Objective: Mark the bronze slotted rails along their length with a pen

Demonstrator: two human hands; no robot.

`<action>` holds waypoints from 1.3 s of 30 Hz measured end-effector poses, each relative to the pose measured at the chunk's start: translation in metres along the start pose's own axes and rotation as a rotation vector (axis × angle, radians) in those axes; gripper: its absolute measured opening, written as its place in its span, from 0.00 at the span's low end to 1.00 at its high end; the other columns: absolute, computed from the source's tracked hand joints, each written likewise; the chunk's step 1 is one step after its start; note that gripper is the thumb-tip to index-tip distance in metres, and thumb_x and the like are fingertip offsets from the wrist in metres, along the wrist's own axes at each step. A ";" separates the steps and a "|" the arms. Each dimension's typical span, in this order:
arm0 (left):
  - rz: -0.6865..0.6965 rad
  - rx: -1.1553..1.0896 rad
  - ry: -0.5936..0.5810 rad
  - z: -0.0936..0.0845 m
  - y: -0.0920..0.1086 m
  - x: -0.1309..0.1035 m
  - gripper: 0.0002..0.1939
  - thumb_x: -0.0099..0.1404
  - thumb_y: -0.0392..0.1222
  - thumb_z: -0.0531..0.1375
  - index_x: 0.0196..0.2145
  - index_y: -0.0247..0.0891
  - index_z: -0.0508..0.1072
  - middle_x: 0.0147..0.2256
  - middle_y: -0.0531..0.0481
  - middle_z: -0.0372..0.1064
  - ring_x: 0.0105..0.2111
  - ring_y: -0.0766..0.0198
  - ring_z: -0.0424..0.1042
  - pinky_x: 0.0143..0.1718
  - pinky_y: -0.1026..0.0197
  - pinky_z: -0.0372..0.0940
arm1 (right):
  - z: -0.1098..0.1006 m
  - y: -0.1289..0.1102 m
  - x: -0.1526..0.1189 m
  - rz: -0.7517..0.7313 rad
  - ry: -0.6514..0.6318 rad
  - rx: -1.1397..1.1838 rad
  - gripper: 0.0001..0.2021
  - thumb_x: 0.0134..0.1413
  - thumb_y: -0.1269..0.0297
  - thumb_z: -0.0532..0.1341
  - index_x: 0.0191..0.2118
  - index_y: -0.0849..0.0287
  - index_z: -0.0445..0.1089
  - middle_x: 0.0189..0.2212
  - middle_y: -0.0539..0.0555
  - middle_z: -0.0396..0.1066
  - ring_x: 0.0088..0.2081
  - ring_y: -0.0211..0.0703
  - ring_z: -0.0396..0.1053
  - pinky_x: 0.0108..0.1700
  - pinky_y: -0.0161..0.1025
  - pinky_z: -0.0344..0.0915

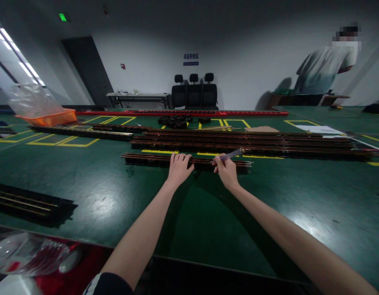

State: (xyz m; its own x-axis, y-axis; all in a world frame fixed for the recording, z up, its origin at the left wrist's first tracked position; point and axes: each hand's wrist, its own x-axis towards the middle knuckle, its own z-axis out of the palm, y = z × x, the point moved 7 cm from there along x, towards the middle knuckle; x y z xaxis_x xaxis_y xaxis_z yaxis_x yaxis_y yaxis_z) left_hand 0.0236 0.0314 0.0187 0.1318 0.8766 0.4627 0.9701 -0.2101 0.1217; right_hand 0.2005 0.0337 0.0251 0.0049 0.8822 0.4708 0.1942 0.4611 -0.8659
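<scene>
My left hand (178, 170) lies on a long, narrow bundle of dark rails with copper-coloured edges (146, 159), its fingers spread over the top. Pinched in the fingers of my right hand (226, 171) is a pen-like tool (232, 154) with a translucent purplish barrel. Its thin tip points down and left at the bundle, between my two hands; whether it touches cannot be made out. Thin metal rod ends stick out of the bundle's right end. Just behind lies a larger row of similar long dark rails (253, 145).
The green table (115, 221) has yellow tape markings. More dark rails (26, 203) lie at the left. Behind are an orange bin (52, 119) with a plastic bag, small black parts (173, 121), a red strip (247, 113) and white paper (320, 129). A person (323, 69) stands at the back right.
</scene>
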 end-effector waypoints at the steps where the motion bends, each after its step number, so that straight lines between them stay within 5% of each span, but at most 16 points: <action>1: 0.000 0.000 -0.001 0.000 0.000 0.000 0.20 0.66 0.46 0.52 0.52 0.36 0.68 0.49 0.42 0.69 0.53 0.52 0.64 0.63 0.42 0.46 | 0.000 0.000 0.000 -0.001 -0.002 0.002 0.26 0.51 0.37 0.54 0.29 0.60 0.64 0.24 0.53 0.69 0.19 0.36 0.65 0.21 0.34 0.63; 39: -0.004 -0.008 -0.021 0.001 0.000 -0.002 0.21 0.65 0.34 0.47 0.54 0.34 0.66 0.51 0.42 0.68 0.55 0.55 0.63 0.65 0.44 0.45 | 0.002 -0.001 0.000 -0.008 -0.015 -0.016 0.26 0.50 0.37 0.54 0.29 0.60 0.65 0.25 0.53 0.69 0.19 0.36 0.65 0.22 0.35 0.66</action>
State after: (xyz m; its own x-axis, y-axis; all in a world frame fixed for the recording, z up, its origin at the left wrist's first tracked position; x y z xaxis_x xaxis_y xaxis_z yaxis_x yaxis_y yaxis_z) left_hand 0.0238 0.0303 0.0171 0.1324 0.8862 0.4439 0.9690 -0.2099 0.1300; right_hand 0.1987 0.0335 0.0259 -0.0115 0.8799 0.4750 0.2102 0.4666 -0.8592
